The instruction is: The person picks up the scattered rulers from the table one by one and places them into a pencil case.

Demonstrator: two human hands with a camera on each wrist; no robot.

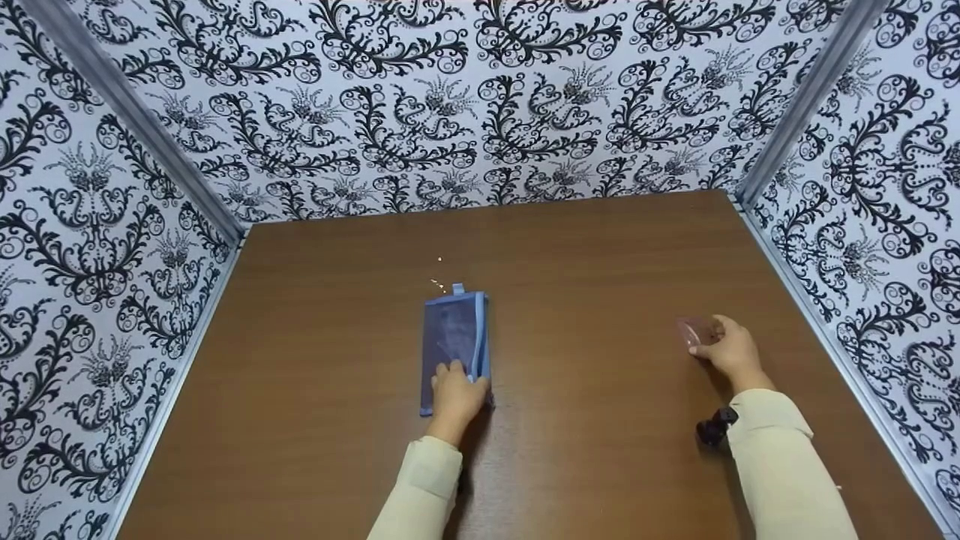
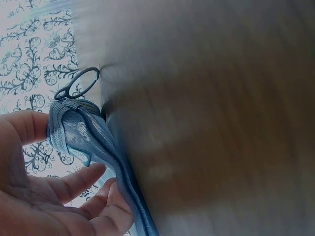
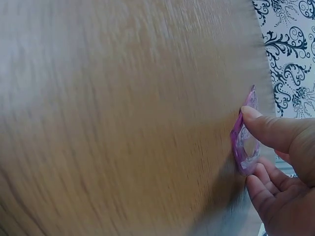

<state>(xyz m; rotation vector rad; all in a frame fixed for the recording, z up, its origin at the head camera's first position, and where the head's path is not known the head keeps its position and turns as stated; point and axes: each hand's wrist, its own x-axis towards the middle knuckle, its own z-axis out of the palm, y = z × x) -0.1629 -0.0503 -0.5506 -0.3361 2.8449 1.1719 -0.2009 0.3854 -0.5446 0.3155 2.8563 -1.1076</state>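
Observation:
A blue mesh zip pouch [image 1: 450,322] lies lengthwise on the brown table, left of the middle. My left hand [image 1: 456,394] grips its near end, thumb at one side and fingers bent along the other. In the left wrist view, the mesh of the pouch [image 2: 81,130] bunches by the thumb, and a dark loop [image 2: 78,84] sticks out at its end. Far to the right, my right hand [image 1: 731,352] pinches a flat see-through pink set square [image 1: 691,331]. Up close this set square [image 3: 239,152] stands tilted just over the table, showing a pointed corner and a cut-out.
The brown wooden table [image 1: 585,300] reaches back to a patterned wall [image 1: 480,105], with similar walls left and right. Metal strips [image 1: 832,356] run along the table's sides. A small black device [image 1: 716,427] sits at the right wrist.

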